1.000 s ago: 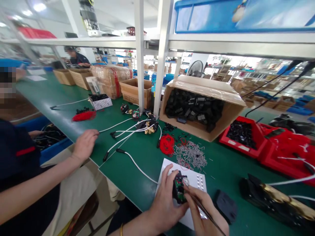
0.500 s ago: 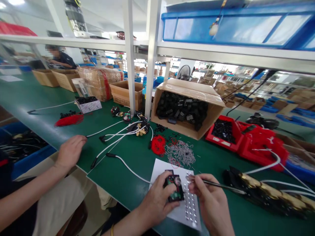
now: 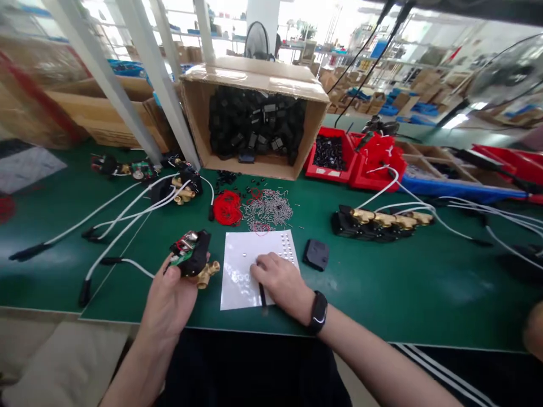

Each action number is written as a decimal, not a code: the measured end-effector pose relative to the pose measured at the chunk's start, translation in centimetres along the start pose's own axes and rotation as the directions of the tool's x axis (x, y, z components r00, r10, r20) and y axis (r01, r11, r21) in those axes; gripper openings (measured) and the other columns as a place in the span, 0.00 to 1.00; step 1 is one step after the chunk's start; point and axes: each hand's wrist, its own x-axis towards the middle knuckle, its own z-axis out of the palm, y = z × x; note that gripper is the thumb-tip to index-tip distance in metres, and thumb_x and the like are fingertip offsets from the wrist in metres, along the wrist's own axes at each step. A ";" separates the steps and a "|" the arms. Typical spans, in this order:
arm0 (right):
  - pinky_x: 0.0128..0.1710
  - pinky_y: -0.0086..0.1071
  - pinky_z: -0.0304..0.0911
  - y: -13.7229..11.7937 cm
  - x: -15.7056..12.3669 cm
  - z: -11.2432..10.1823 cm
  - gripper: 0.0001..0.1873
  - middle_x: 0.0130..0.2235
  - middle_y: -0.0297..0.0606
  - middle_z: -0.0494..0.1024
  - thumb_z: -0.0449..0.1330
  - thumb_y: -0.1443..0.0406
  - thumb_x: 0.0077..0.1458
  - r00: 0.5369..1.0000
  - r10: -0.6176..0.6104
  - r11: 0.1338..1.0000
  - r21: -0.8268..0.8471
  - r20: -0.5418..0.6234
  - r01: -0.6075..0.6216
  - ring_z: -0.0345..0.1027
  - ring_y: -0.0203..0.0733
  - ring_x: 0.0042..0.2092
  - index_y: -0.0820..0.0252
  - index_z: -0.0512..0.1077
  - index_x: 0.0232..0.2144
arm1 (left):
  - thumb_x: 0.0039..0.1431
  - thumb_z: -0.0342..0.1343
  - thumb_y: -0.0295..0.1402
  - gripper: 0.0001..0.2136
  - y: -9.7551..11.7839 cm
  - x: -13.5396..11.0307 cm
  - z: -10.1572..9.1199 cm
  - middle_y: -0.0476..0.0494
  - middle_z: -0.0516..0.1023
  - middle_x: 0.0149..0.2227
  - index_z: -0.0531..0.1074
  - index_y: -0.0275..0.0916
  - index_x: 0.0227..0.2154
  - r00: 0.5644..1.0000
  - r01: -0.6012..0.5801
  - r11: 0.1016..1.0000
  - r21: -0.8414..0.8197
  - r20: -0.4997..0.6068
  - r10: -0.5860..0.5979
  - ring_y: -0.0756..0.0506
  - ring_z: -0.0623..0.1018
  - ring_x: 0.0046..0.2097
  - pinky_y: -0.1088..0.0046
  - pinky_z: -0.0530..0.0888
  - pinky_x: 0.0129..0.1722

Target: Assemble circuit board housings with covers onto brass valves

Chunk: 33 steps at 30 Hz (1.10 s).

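Note:
In my raised left hand [image 3: 172, 291] is a black valve housing [image 3: 199, 251] with an exposed green circuit board and a brass fitting, tilted above the green table. A white cable runs down behind it. My right hand [image 3: 282, 282], with a black wristband, rests on a white sheet [image 3: 233, 294], fingers curled over dark tweezers [image 3: 262, 294] whose end points toward the table edge. Its fingertips are partly hidden. Small shiny round pieces [image 3: 286, 243] sit in rows at the sheet's right side. A black cover [image 3: 316, 254] lies just right of the sheet.
Behind the sheet lie small metal pins [image 3: 271, 209] and a red wire coil [image 3: 228, 207]. A cardboard box [image 3: 314, 113] of black parts stands at the back, red bins [image 3: 345, 152] beside it. Brass-fitted units [image 3: 382, 223] lie right; cabled units [image 3: 182, 189] lie left.
My view has swung right and down. The housing has come up off the sheet in my left hand, showing its brass fitting. My right hand has lowered flatter onto the sheet with the tweezers.

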 end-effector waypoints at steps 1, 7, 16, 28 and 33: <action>0.31 0.34 0.66 -0.3 0.2 -0.3 0.06 0.37 0.44 0.72 0.53 0.73 0.57 0.997 -0.020 0.998 -0.059 0.074 0.024 0.66 0.45 0.37 0.60 0.69 0.34 | 0.32 0.70 0.45 0.29 0.2 -0.2 -0.1 0.43 0.75 0.44 0.73 0.39 0.40 1.000 0.011 1.000 0.000 -0.020 -0.011 0.44 0.75 0.40 0.71 0.77 0.38; 0.40 0.38 0.65 -0.6 -1.7 -1.6 0.14 0.44 0.44 0.73 0.46 0.60 0.63 0.970 0.238 0.850 0.496 -0.054 -0.181 0.67 0.44 0.41 0.59 0.68 0.43 | 0.31 0.66 0.54 0.33 -0.8 -0.4 -1.0 0.38 0.76 0.41 0.73 0.38 0.41 0.977 0.212 0.973 0.088 -0.033 -0.210 0.42 0.76 0.35 0.69 0.77 0.32; 0.27 0.27 0.66 3.7 -3.7 1.5 0.17 0.24 0.33 0.73 0.61 0.53 0.51 0.419 0.906 -0.004 0.991 0.060 -0.132 0.68 0.35 0.26 0.62 0.67 0.30 | 0.43 0.63 0.35 0.18 -4.5 0.5 5.5 0.39 0.66 0.55 0.73 0.39 0.39 0.614 -0.365 0.626 0.689 0.684 -0.395 0.36 0.66 0.55 0.57 0.62 0.56; 0.24 0.31 0.70 3.5 -2.6 2.4 0.15 0.25 0.39 0.77 0.62 0.55 0.49 0.385 0.922 0.083 0.943 0.050 -0.322 0.73 0.42 0.25 0.63 0.68 0.28 | 0.44 0.61 0.35 0.27 -5.9 0.8 5.6 0.41 0.75 0.46 0.67 0.41 0.51 0.703 -0.316 0.596 0.738 0.604 -0.375 0.36 0.73 0.50 0.59 0.70 0.49; 0.26 0.31 0.70 3.7 -2.7 2.3 0.16 0.25 0.39 0.77 0.61 0.54 0.51 0.430 0.902 0.099 0.945 0.048 -0.312 0.73 0.42 0.26 0.62 0.68 0.28 | 0.46 0.60 0.36 0.26 -6.0 0.9 5.7 0.43 0.78 0.38 0.68 0.40 0.51 0.693 -0.279 0.647 0.709 0.615 -0.375 0.38 0.76 0.43 0.63 0.74 0.41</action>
